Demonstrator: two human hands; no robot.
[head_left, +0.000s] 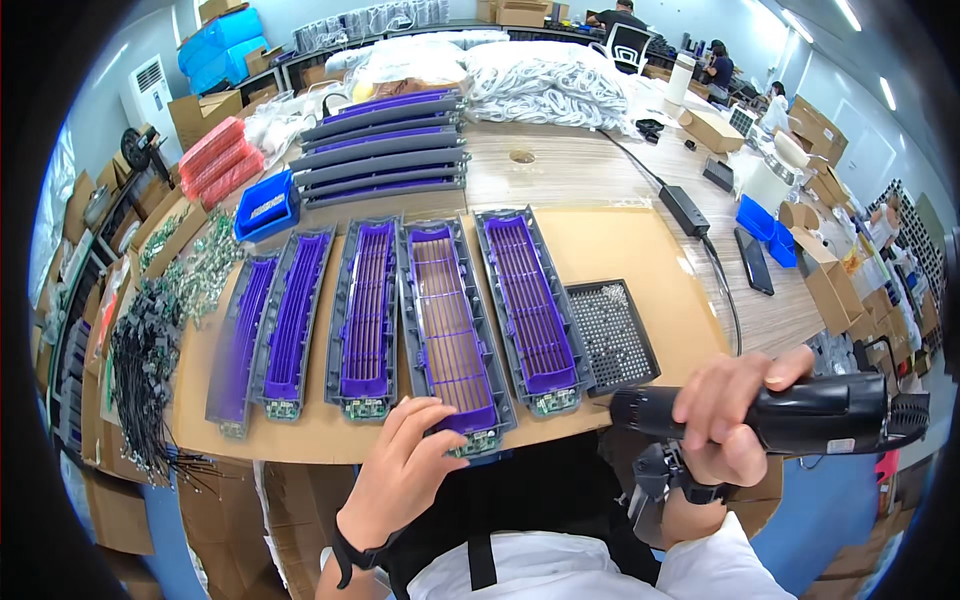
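Note:
My right hand (728, 420) is wrapped round a black electric screwdriver (815, 412), which lies sideways with its narrower end toward the left. My left hand (402, 455) has its fingers closed on the near end of a grey and purple grille housing (448, 310), by the small green circuit board (480, 440) there. More grille housings of the same kind lie side by side, one (530, 310) to its right and several to its left, such as this one (366, 305). A black tray of small screws (612, 335) sits right of the row.
Cardboard (640, 250) covers the near table. Stacked grille housings (385, 150) and a blue bin (267, 207) stand behind. Black wires (150, 370) hang at the left. A power adapter (683, 210) with its cable, a phone (754, 260) and blue bins (767, 232) lie right. White cables (545, 85) are heaped behind.

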